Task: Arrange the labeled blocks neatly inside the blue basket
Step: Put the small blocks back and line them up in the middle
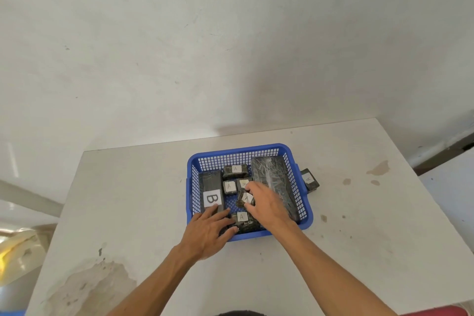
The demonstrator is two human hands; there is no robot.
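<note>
A blue mesh basket sits on the white table. Inside lie a long dark block labelled B at the left, a large wrapped block at the right, and several small dark blocks labelled A in the middle. My right hand grips a small A block in the basket's centre. My left hand rests over the near left rim, its fingers on the B block and against another A block. One more A block lies on the table just outside the right wall.
The white table is stained at the front left and right. A white wall rises behind it. A yellowish object sits beyond the table's left edge, and something red at the bottom right.
</note>
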